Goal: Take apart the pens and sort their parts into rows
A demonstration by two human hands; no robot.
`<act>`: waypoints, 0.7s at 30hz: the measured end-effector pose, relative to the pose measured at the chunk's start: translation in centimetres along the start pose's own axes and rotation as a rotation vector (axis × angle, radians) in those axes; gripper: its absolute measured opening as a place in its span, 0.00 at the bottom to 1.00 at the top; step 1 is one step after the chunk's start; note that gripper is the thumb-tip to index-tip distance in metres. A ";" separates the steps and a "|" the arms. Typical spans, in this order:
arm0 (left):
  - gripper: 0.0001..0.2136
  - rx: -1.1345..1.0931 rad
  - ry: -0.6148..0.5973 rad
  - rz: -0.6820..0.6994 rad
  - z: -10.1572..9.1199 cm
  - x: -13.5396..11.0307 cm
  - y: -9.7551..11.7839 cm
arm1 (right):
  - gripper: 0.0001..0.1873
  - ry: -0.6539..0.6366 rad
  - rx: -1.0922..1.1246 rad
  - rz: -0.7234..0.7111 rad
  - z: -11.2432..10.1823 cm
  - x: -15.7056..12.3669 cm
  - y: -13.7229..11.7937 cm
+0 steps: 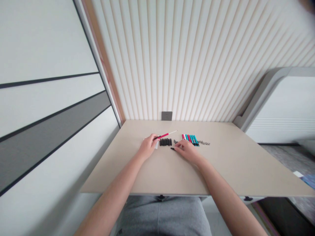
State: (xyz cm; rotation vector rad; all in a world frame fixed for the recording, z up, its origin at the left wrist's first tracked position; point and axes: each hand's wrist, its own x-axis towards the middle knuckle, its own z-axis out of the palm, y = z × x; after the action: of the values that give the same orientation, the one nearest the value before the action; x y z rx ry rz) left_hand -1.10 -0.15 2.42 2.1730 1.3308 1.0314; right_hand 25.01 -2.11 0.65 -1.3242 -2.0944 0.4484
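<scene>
Pen: one (pixel 165 135), pink-red with a long white end, lying across the fingers of the left hand, above the desk's middle and just left of the black caps.

Left hand (pixel 148 147): clenched around the pen, fingers curled, the white end pointing away toward the wall.

Right hand (pixel 187 151): fingers curved down at the desk, with one small black piece (pixel 173 148) poking out at the fingertips; whether it is gripped or only touched, I cannot tell.

Trousers (pixel 159 216): grey, on the person's lap below the desk edge, between the two forearms.

Black caps (pixel 165 142): about seven, standing side by side in a tight row between the hands.

Grey piece (pixel 175 141): one, small, just past the right hand's fingers.

Markers (pixel 190 140): about six, laid parallel and touching, pink and red at the left, teal at the right; the exact count is hard to tell at this size.

Grey bits (pixel 203 142): several tiny ones in a short line just right of the markers, too small to name.

Desk (pixel 228 164): beige, smooth, pushed into a corner.

Socket (pixel 166 115): one, grey, low on the wall just behind the desk.

Wall (pixel 172 59): cream, vertically ribbed.

Left side: white panel (pixel 49 42) with dark stripes and a grey band.

Right side: white cabinet (pixel 283 105) in a grey frame, above a grey rug (pixel 278 157).
</scene>
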 end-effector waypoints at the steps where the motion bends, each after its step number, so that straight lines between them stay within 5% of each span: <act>1: 0.11 0.018 -0.003 0.009 0.0 0.0 -0.1 | 0.10 0.034 -0.047 -0.008 -0.1 0.1 0.2; 8: 0.11 0.083 -0.033 0.012 0.1 0.1 -0.5 | 0.11 0.084 -0.364 0.052 -0.3 0.2 1.1; 21: 0.10 0.105 -0.064 0.023 0.3 0.1 -0.7 | 0.13 0.100 -0.462 0.074 0.3 0.6 1.3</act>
State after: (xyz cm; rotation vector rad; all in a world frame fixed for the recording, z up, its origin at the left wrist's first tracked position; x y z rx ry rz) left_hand -1.27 0.26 1.82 2.2829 1.3618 0.9116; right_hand 25.55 -0.94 -0.15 -1.6453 -2.1459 -0.0837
